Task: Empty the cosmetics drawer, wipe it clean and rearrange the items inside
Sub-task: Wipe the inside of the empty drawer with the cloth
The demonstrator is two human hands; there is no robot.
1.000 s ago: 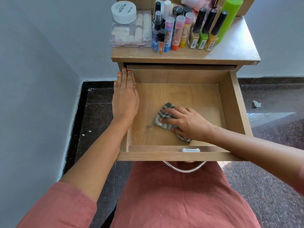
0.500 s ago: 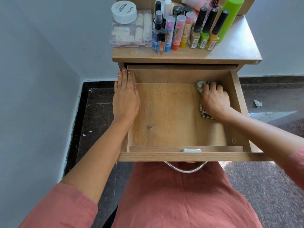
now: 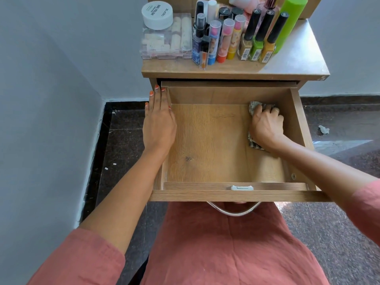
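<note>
Right hand (image 3: 266, 128) curled over a crumpled striped cloth (image 3: 254, 105), pressing it onto the floor of the drawer (image 3: 205, 145) at the far right corner, close against the right and back walls. Left hand (image 3: 159, 124) laid flat with straight fingers along the top of the left wall, holding nothing, apparently steadying the drawer. Cloth soft and light, likely to bunch and fold under pressure. Best kept as a wad under the palm, fingertips tucked over its leading edge, ready to be pushed into corners. Drawer floor bare apart from cloth and hand, smooth wood grain with a dark knot near the front left; probably easy sliding. Plenty of open floor toward the left and the front for long strokes, tight only where the walls meet. Worth minding: the raised front lip with its small metal latch (image 3: 240, 187) and a screw head (image 3: 293, 176) low on the right wall. Cosmetics (image 3: 224, 38) crowded upright on the desk (image 3: 292, 62) above, among them nail polish bottles (image 3: 257, 44) and a white jar (image 3: 157, 14) on a clear box (image 3: 164, 44). Tall, narrow, likely easy to topple, some probably glass; better taken one at a time around the body, not the cap.
</note>
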